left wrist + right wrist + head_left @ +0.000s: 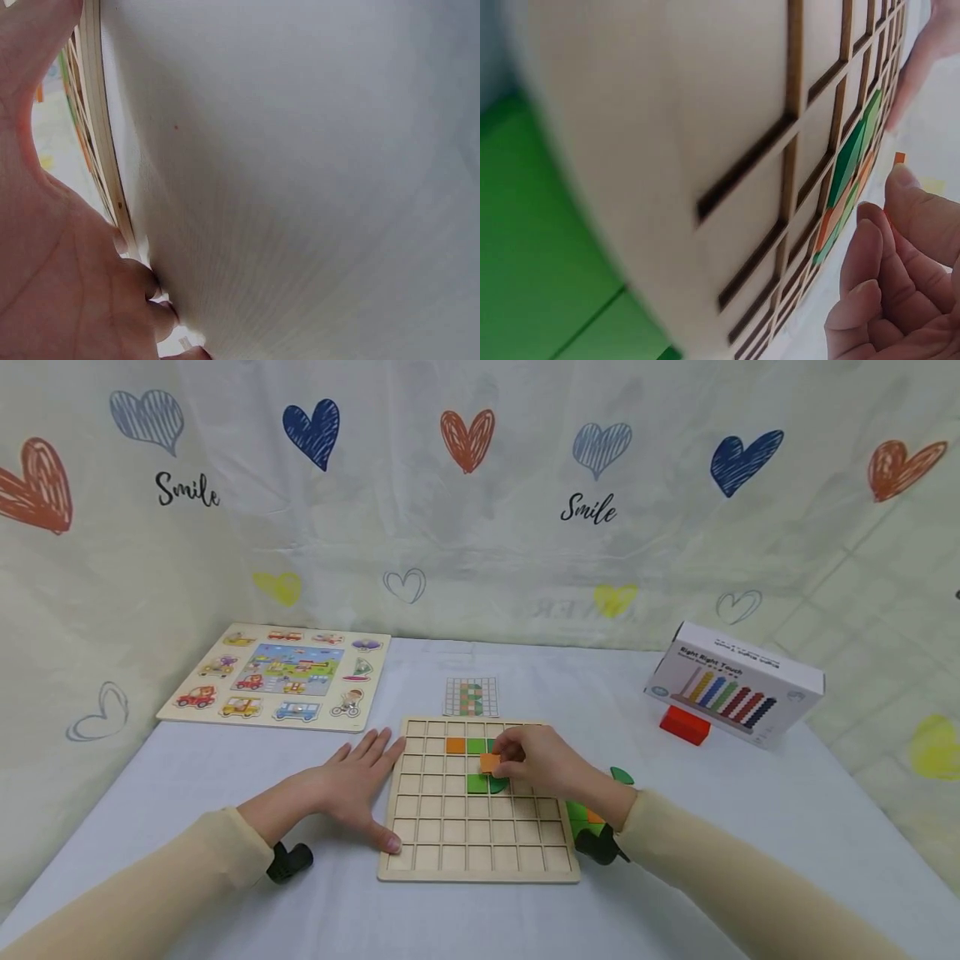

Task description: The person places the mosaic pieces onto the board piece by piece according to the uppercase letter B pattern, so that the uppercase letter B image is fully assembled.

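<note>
A wooden grid board (pixel 442 857) lies flat before me. My left hand (pixel 348 787) is spread at its left side, thumb and fingertips touching the edge; the left wrist view shows the palm (pixel 67 277) beside the board's rim. Over the upper part of the grid, my right hand (pixel 546 762) pinches an orange square tile (pixel 490 763) between thumb and fingers. An orange tile (pixel 455 745), a green tile (pixel 476 746), a lower green tile (pixel 477 783) and a dark green rounded piece (pixel 498 785) sit in cells. Right-hand fingers hide some cells.
A small pattern card (pixel 450 697) lies behind the board. Green tiles (pixel 577 812) and a dark green piece (pixel 621 775) lie by the right wrist. A vehicle puzzle (pixel 360 714) is at back left. At back right, a toy box (pixel 738 681) leans on a red block (pixel 684 725).
</note>
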A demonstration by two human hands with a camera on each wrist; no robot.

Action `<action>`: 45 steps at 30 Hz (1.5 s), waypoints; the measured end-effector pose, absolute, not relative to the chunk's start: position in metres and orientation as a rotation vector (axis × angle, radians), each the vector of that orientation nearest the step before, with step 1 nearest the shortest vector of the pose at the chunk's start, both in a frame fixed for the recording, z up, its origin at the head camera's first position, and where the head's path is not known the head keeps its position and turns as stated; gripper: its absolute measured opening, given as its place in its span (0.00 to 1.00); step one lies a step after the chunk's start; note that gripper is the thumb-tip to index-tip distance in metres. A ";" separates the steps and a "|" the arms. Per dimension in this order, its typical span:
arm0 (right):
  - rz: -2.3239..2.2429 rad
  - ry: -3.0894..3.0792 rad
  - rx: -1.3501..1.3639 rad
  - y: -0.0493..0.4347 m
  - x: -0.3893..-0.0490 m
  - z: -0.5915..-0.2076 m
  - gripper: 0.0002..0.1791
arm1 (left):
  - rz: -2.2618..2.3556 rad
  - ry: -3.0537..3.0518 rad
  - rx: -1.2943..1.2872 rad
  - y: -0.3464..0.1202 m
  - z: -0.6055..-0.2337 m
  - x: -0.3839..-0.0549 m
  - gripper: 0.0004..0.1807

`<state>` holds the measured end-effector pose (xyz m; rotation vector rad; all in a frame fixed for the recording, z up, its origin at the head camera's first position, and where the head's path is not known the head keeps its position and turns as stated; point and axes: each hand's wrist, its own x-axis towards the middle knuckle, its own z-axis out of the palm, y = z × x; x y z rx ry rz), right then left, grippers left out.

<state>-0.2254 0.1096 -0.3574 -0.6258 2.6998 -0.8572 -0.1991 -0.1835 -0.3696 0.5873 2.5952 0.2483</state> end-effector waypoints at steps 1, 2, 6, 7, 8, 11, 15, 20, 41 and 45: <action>-0.855 2.699 -0.637 0.107 -0.225 -0.358 0.10 | 0.248 2.594 0.586 -0.184 -0.370 -0.199 0.78; -0.855 2.696 -0.641 0.104 -0.225 -0.358 0.10 | 0.247 2.594 0.587 -0.184 -0.370 -0.199 0.78; -0.849 2.678 -0.641 0.095 -0.224 -0.358 0.10 | 0.256 2.599 0.595 -0.185 -0.371 -0.199 0.78; -0.846 2.674 -0.637 0.093 -0.224 -0.358 0.10 | 0.259 2.601 0.599 -0.185 -0.372 -0.199 0.78; -0.844 2.669 -0.631 0.091 -0.223 -0.358 0.10 | 0.261 2.603 0.601 -0.185 -0.373 -0.199 0.78; -0.845 2.658 -0.618 0.086 -0.222 -0.358 0.10 | 0.267 2.605 0.605 -0.186 -0.374 -0.200 0.79; -0.853 2.654 -0.637 0.082 -0.221 -0.358 0.11 | 0.266 2.607 0.602 -0.186 -0.375 -0.199 0.79; -0.842 2.662 -0.680 0.079 -0.220 -0.358 0.10 | 0.265 2.606 0.598 -0.186 -0.374 -0.199 0.79; -0.781 2.675 -0.682 0.068 -0.216 -0.358 0.11 | 0.283 2.591 0.610 -0.187 -0.375 -0.201 0.81; -0.779 2.674 -0.702 0.068 -0.216 -0.359 0.11 | 0.273 2.601 0.603 -0.188 -0.379 -0.203 0.82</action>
